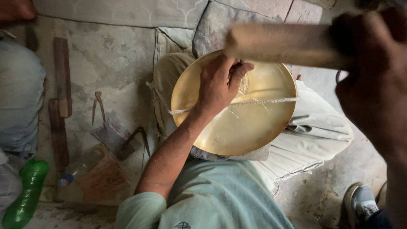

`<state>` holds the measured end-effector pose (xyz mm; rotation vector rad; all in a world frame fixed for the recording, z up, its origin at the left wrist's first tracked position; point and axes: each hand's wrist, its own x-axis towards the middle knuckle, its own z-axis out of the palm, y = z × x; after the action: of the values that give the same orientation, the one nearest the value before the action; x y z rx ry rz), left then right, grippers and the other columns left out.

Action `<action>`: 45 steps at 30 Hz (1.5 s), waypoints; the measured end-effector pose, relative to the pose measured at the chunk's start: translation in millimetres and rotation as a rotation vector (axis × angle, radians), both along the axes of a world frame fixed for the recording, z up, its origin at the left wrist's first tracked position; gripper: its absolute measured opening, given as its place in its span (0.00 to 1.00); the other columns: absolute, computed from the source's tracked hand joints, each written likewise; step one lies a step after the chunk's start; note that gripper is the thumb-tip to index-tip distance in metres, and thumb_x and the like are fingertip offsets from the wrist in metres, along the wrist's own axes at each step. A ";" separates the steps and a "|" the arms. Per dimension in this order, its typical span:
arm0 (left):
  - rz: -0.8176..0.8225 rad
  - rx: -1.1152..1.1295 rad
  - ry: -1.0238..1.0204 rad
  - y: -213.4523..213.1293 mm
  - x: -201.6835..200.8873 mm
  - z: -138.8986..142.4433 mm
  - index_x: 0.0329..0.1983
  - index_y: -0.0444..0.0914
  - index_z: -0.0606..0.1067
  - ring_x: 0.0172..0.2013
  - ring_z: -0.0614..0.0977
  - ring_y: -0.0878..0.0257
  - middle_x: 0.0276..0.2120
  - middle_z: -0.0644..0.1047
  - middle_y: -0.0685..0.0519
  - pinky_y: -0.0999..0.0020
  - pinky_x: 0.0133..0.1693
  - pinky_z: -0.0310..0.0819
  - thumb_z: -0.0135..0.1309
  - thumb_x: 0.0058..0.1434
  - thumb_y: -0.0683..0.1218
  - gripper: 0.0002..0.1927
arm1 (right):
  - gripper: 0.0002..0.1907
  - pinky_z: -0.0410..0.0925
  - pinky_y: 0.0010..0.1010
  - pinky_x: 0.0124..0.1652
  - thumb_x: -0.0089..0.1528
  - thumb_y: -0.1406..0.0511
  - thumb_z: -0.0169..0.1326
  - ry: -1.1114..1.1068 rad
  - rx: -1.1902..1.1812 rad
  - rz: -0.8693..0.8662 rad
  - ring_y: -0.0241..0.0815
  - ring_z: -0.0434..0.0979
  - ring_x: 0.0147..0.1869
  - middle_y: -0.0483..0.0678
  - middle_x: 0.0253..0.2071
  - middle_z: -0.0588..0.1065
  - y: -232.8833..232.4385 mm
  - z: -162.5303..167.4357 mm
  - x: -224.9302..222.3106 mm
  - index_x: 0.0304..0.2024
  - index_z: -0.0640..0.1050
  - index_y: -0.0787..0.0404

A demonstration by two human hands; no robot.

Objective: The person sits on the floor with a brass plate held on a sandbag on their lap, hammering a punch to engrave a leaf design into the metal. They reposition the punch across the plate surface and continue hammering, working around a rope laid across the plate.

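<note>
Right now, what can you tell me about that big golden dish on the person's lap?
The brass dish is a wide, round, shallow plate with a raised rim, looking like polished yellow metal with faint scratches inside. It rests tilted on the lap of the seated person, over pale trousers. A white cord runs straight across its face. The left hand presses on its upper part. The right hand holds a blurred wooden stick above its top edge; whether that touches the dish cannot be told.

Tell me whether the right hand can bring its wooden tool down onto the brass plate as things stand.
Probably yes. The right hand holds the wooden tool above the brass plate; the left hand covers only the plate's upper left, leaving most of its face bare.
</note>
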<state>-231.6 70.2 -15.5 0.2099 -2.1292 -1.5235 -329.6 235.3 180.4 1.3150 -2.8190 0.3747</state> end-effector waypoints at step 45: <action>0.049 0.216 -0.021 -2.2 -1.7 -10.3 0.52 0.36 0.70 0.37 0.86 0.68 0.39 0.82 0.56 0.72 0.39 0.83 0.56 0.75 0.49 0.13 | 0.23 0.72 0.39 0.52 0.62 0.87 0.50 0.019 0.011 -0.007 0.59 0.77 0.54 0.63 0.52 0.73 50.1 -38.6 3.8 0.58 0.69 0.72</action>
<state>-233.3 68.1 -25.7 0.3515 -1.9583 -1.7280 -325.8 285.4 141.7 1.3025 -2.8137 0.3455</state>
